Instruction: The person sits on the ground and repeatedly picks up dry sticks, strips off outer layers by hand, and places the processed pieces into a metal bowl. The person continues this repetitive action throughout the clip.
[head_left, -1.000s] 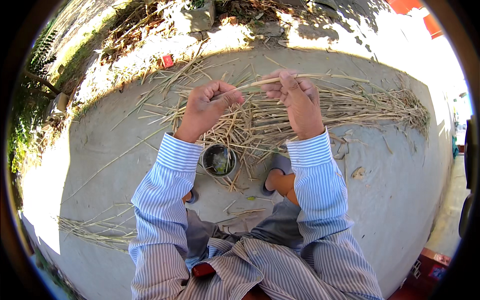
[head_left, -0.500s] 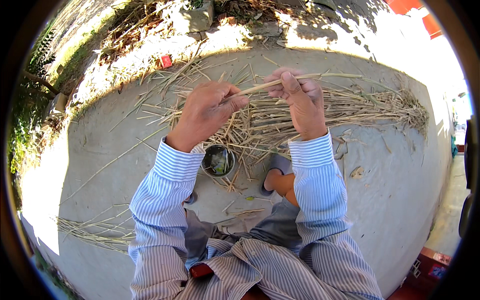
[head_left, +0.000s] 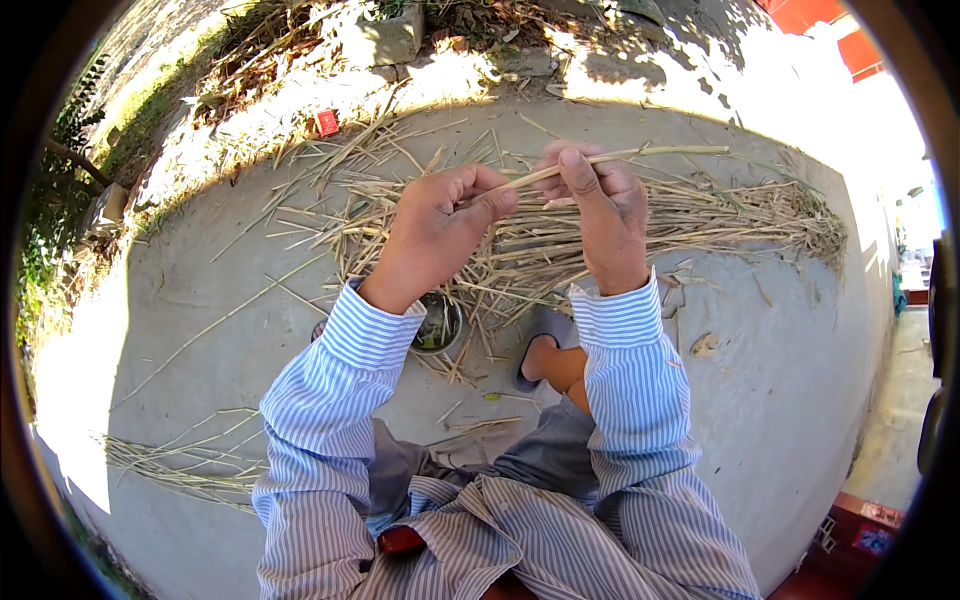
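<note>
My left hand [head_left: 445, 230] pinches a dry, straw-coloured stalk [head_left: 680, 150] between thumb and fingers. Close beside it, my right hand [head_left: 608, 215] is closed around the same stalk, thumb up. From there the stalk's free length points to the right. Below both hands a large heap of dry stalks [head_left: 700, 215] lies spread on the ground, its frayed ends at the right. A dark round pot [head_left: 452, 340] with wet-looking contents stands under my left wrist, partly hidden by the sleeve.
A smaller bundle of thin stalks [head_left: 180, 468] lies at the lower left on the grey concrete floor [head_left: 770, 400]. Beyond the heap are a small red packet [head_left: 327, 122] and a stone block [head_left: 385, 40]. My sandalled foot [head_left: 540, 355] is near the pot.
My left hand has shifted right, closer to my right hand, and now covers more of the pot. My right hand stays nearly in place, still on the stalk.
</note>
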